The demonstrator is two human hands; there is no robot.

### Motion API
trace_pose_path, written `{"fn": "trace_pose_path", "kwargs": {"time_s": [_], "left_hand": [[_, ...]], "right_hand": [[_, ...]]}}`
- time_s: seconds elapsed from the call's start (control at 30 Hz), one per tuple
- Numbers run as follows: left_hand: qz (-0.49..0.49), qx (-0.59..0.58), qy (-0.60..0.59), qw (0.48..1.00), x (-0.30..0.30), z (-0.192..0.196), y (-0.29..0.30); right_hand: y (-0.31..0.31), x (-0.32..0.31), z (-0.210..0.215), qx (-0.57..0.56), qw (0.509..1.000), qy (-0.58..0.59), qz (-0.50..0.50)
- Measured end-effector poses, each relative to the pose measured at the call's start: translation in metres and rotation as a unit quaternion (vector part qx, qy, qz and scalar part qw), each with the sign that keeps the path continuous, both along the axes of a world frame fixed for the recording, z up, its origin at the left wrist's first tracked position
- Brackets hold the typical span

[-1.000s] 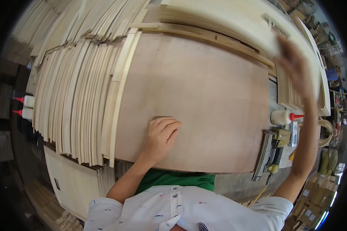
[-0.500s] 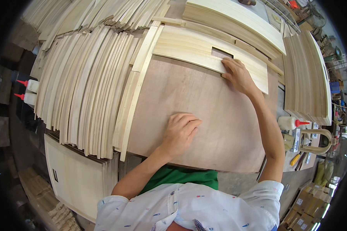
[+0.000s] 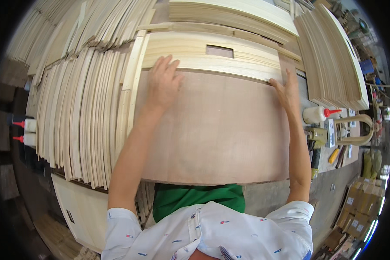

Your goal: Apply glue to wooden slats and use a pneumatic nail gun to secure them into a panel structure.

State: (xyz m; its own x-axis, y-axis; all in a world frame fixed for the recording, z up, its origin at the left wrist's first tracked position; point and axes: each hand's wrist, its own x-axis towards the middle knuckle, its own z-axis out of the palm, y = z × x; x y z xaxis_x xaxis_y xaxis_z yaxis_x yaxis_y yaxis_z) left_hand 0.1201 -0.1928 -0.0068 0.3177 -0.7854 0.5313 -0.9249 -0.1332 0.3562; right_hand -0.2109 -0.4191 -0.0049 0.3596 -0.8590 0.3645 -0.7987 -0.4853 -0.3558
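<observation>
A large brown plywood sheet (image 3: 221, 130) lies flat on the bench in front of me. My left hand (image 3: 162, 82) rests flat on its far left part, fingers spread and reaching onto a pale wooden frame panel (image 3: 212, 58) with a rectangular cut-out (image 3: 219, 51). My right hand (image 3: 285, 91) presses at the sheet's far right corner, where it meets the pale panel. Neither hand grips anything.
Rows of pale wooden slats (image 3: 80, 108) cover the bench on the left. More stacked boards (image 3: 333, 60) lie at the right. A white glue bottle with a red tip (image 3: 318, 114), a curved wooden piece (image 3: 359, 130) and small tools sit at the right edge. Two glue bottles (image 3: 26, 132) stand far left.
My left hand has slid from the sheet's near middle up to its far edge. My right hand moved from high on the right, to the pale panel, then to the sheet's right corner.
</observation>
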Motion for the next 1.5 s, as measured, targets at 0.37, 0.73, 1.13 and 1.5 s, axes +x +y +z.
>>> {"fn": "trace_pose_path", "kwargs": {"time_s": [0.37, 0.73, 1.13, 1.5], "left_hand": [[0.027, 0.068, 0.004, 0.997, 0.012, 0.002, -0.026], [0.048, 0.026, -0.035, 0.998, 0.134, 0.068, -0.168], [0.018, 0.105, 0.170, 0.980, 0.161, 0.072, -0.205], [0.039, 0.066, 0.166, 0.983, 0.160, 0.075, -0.213]], "right_hand": [[0.011, 0.012, 0.016, 0.068, 0.996, -0.060, 0.023], [-0.200, 0.028, 0.068, 0.027, 0.999, -0.043, -0.009], [-0.208, 0.042, 0.086, 0.094, 0.987, -0.129, 0.009], [-0.221, 0.057, 0.085, 0.083, 0.984, -0.154, -0.024]]}}
